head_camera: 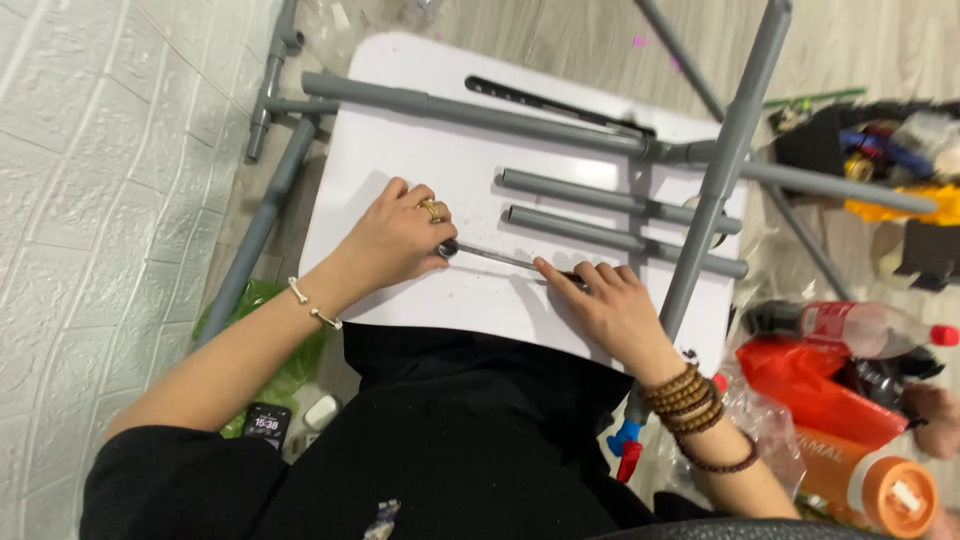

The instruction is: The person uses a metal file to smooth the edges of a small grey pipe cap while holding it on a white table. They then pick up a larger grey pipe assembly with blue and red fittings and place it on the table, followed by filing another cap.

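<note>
The person is sitting on a pale wood-look floor (560, 40) w/ a white brick-pattern wall (90, 200) running along the left side. A white board (420, 150) is lying flat across the lap, looking like a tabletop turned upside down, w/ a grey metal tube frame (470, 110) lying across it and 2 shorter grey bars (600, 195) sitting side by side near the middle. A black slotted strip (545, 100) is lying on the board near its far edge.

The tool (495, 258) is a thin, silvery metal rod w/ a dark rounded end, prob a wrench or driver, can't tell which. It's lying nearly flat on the board's near half, just below the lower grey bar, spanning between both hands.

Left hand (395, 240), w/ a gold ring and a thin bracelet, is curling around the rod's rounded end, gripping it. Right hand (605, 305), w/ wooden bead bracelets on the wrist, is pressing down on the other end, fingers (560, 275) lying along the rod.

Around the board: green plastic bag (260, 310) and a phone (265, 425) on the floor at left, a bottle w/ a red cap (860, 328), a red bag (810, 385) and an orange-lidded container (895, 490) at right, plus a box of mixed bits (880, 150) further back.
</note>
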